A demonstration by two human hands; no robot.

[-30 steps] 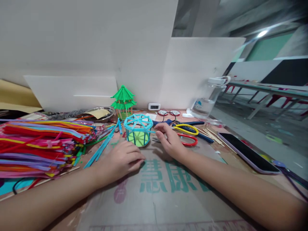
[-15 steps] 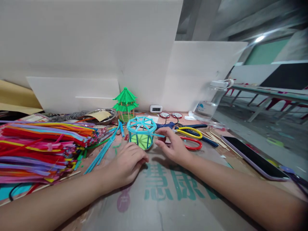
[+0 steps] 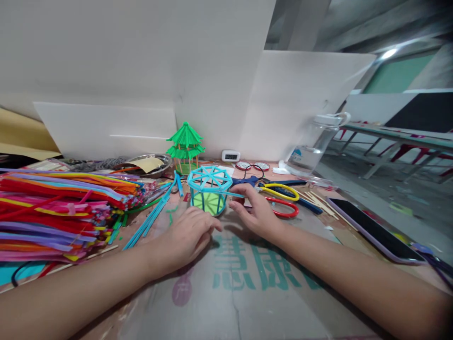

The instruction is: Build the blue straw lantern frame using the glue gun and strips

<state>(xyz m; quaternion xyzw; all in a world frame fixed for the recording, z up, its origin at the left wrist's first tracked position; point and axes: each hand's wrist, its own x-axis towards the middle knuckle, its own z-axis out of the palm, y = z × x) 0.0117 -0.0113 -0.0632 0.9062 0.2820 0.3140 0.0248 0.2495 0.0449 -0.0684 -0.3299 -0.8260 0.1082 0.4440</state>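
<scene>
A small blue stick-built drum (image 3: 209, 188) with a spoked top and a green base stands on the cardboard sheet (image 3: 247, 288). My right hand (image 3: 255, 213) sits just to its right, fingers pinched on a thin blue stick (image 3: 230, 193) that reaches to the drum's top rim. My left hand (image 3: 187, 236) rests on the cardboard just in front of the drum, fingers curled loosely and apart, holding nothing. A finished green pagoda model (image 3: 185, 147) stands behind the drum.
A big pile of coloured pipe cleaners (image 3: 60, 212) fills the left. Loose blue sticks (image 3: 152, 215) lie beside it. Yellow scissors (image 3: 279, 190), red scissors (image 3: 285, 208), wooden sticks, a phone (image 3: 371, 229), a water bottle (image 3: 313, 148), a metal bowl (image 3: 148, 165) and white boards surround the spot.
The right hand has shifted slightly toward the drum with the blue stick held at its top rim. The left hand has barely moved. The view has drifted a little.
</scene>
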